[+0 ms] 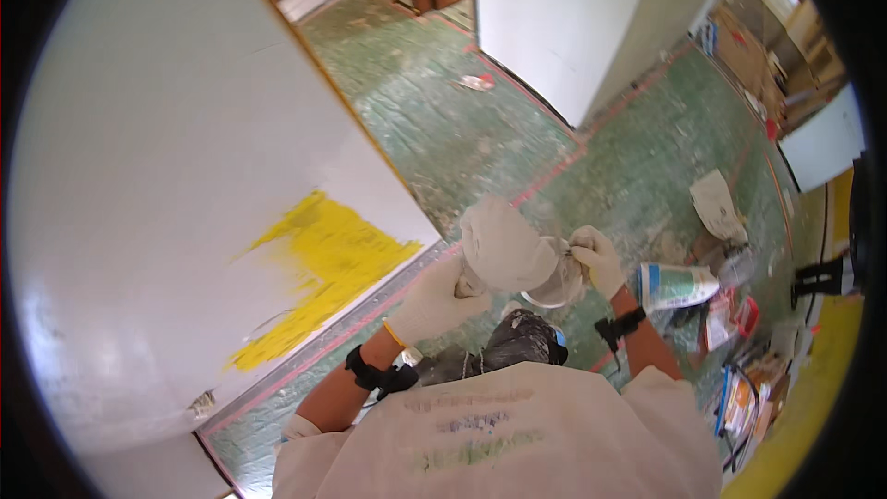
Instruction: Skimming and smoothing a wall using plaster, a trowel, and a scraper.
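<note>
At the bottom of the frame, the person's paint-smeared white shirt (517,434) is filling the lower centre, with both forearms rising out of it, each wearing a black wrist strap.

Just above, in the middle of the frame, the left hand (434,300), gloved in white, is closing around the lower end of a bulky white cloth bundle (504,245), fingers wrapped and gripping it. The right hand (596,259), also gloved, is pinching with curled fingertips at the small white container (552,286) tucked against the bundle's right side; how tightly it is gripping cannot be told. By the look of it, the hands are working the cloth and container together, wiping or unwrapping. The next move seems to call for a steady left-hand hold while the right fingers are pulling or twisting carefully.

Lower right, a white and blue tub (674,285) is lying on its side among scattered litter. To the left, a white wall panel with a yellow paint patch (319,263) is standing. Farther off, the green floor (443,111) is stretching toward a doorway at the top.
</note>
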A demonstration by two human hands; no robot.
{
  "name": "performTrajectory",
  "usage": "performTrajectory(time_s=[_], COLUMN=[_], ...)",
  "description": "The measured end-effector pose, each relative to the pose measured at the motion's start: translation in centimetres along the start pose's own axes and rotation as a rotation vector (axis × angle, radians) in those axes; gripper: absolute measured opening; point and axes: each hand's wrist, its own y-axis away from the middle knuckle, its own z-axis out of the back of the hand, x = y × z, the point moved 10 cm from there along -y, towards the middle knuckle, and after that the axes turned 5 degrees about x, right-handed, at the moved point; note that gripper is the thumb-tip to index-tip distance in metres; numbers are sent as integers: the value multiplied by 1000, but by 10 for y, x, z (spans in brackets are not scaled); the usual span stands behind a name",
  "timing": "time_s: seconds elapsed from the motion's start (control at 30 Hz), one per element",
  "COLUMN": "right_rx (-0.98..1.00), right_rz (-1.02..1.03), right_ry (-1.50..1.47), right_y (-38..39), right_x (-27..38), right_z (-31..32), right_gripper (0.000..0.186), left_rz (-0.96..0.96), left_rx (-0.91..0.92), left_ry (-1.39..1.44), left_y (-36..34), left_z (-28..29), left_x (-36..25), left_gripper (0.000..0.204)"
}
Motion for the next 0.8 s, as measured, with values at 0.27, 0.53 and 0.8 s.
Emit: performTrajectory(time_s=[0.27, 0.53, 0.8], right_rx=[80, 287, 361], right_rz=[88, -56, -124], right_ry=[-806, -824, -882], right_y=[37, 62, 24], right_x=[1, -18, -23], right_z=[-278, -445, -480], right_gripper=[31, 33, 36], left_rz=[-234, -80, 447], left_rx=[-638, -693, -908], left_ry=[-414, -916, -253], left_y=[142, 274, 389], left_z=[105, 133, 100], left_x=[-15, 55, 273], left_gripper=[33, 74, 75])
